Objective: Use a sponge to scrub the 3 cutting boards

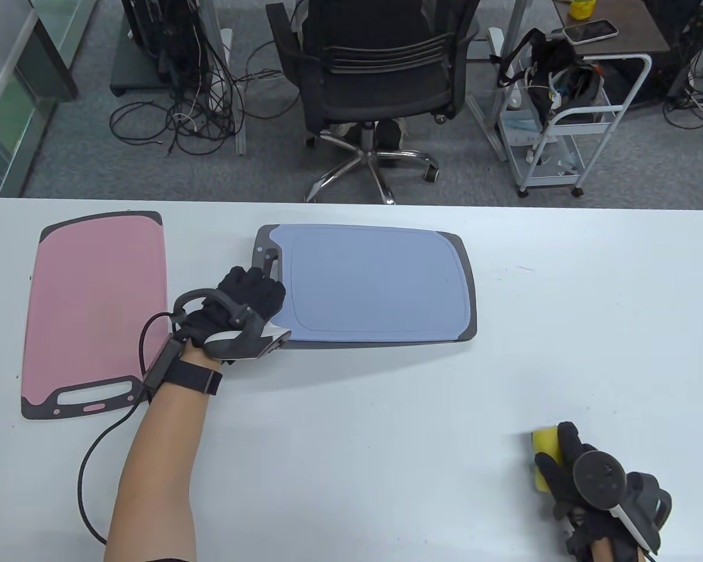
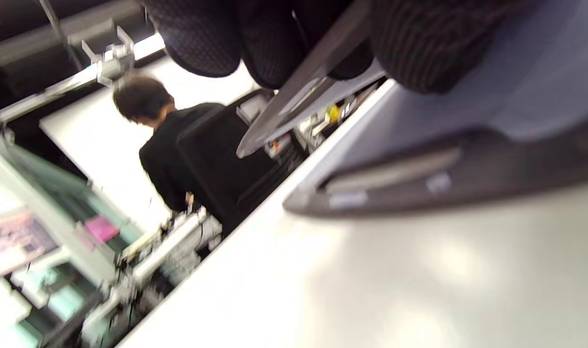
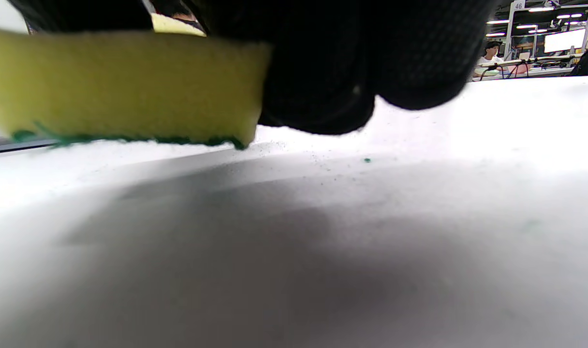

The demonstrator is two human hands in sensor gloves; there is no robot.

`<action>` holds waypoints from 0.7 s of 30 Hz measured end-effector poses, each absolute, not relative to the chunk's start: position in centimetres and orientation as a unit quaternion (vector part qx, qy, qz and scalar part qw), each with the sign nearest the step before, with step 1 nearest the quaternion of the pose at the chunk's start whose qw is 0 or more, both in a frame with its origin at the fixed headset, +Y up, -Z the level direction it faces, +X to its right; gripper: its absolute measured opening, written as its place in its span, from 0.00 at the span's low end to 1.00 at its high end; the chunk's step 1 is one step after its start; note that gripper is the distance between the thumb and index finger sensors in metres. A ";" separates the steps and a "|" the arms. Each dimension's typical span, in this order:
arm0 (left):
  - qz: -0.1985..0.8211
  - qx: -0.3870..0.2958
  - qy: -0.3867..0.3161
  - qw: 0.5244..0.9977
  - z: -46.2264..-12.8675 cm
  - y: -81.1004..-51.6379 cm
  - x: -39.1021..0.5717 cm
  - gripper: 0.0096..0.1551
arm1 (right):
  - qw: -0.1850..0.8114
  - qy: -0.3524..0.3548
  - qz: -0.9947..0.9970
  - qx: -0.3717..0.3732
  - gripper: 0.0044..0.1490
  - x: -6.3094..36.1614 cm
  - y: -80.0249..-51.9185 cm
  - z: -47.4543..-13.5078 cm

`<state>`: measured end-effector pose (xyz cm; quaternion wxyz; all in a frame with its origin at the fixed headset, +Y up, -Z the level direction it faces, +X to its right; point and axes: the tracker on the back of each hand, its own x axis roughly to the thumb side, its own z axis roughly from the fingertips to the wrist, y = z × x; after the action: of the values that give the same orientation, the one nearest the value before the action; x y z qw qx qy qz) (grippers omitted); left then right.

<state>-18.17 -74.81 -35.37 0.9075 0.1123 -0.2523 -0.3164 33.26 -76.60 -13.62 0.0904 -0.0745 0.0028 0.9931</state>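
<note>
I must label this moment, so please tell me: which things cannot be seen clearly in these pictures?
- Third cutting board: absent from every view; only the pink board and blue board show.
- Left hand grip: table view, tracker covers fingers; left wrist view blurred.
- Sponge: table view, right hand covers its near part.

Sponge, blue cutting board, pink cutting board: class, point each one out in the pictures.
sponge (image 1: 543,440): table view, its yellow top by the right hand's fingers.
blue cutting board (image 1: 378,284): table view, middle of its blue face.
pink cutting board (image 1: 96,304): table view, middle of its pink face.
</note>
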 end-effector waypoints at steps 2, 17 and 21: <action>-0.349 0.087 -0.230 0.904 -36.1 -75.3 -17.8 0.44 | 0.088 0.004 0.993 -0.074 0.48 33.1 -76.7 -13.6; -0.349 -0.016 -0.189 0.918 -35.4 -77.4 -18.7 0.55 | 0.078 0.005 0.994 -0.078 0.48 32.6 -76.7 -13.3; -0.319 -0.046 -0.123 0.938 -32.8 -76.7 -21.1 0.53 | 0.080 0.001 0.994 -0.074 0.48 32.7 -76.7 -13.4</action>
<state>-21.14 -76.68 -32.83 0.9385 -0.0462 -0.1227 -0.3195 32.69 -76.72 -13.41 0.0804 -0.0739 0.0012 0.9940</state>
